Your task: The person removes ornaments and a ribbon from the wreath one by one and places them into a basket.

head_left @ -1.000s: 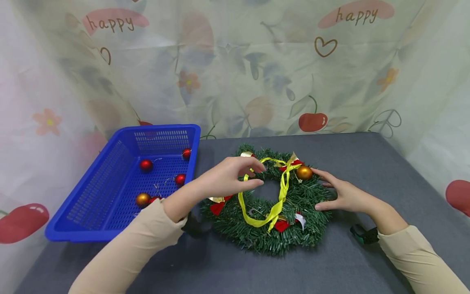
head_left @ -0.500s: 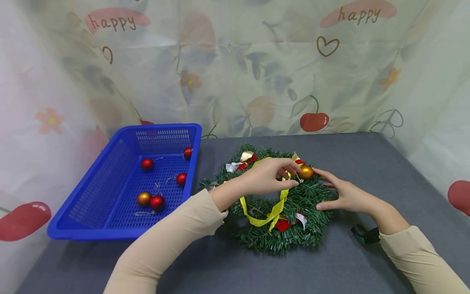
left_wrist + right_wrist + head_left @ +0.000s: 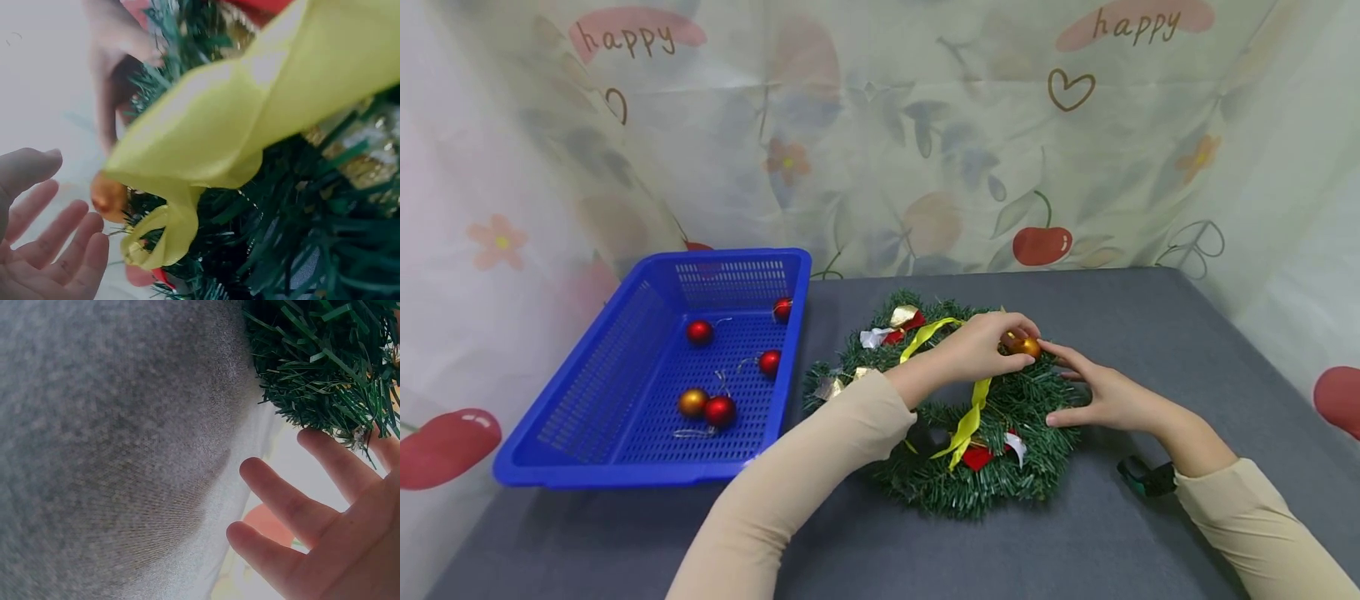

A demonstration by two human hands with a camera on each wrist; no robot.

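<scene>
A green pine wreath (image 3: 973, 492) lies on the table, trimmed with a yellow ribbon (image 3: 972, 421) and small red, gold and white bows. On its far right side sits a gold bauble (image 3: 1028, 347). My left hand (image 3: 981, 346) reaches across the wreath, fingers loosely bent close beside the bauble. In the left wrist view, a gap shows between that hand (image 3: 53, 240) and the bauble (image 3: 109, 197). At the wreath's right edge, my right hand (image 3: 1108, 398) has its fingers spread, the index fingertip by the bauble. The right wrist view shows those fingers (image 3: 290, 503) extended beside the green needles.
A blue plastic basket (image 3: 617, 477) stands on the left of the grey table (image 3: 1120, 317). Inside it lie several red baubles (image 3: 700, 332) and a gold one (image 3: 692, 403). A printed curtain (image 3: 880, 133) hangs behind the table.
My left hand has moved right across the wreath, from above its left side to beside the gold bauble. The right hand has stayed at the wreath's right edge.
</scene>
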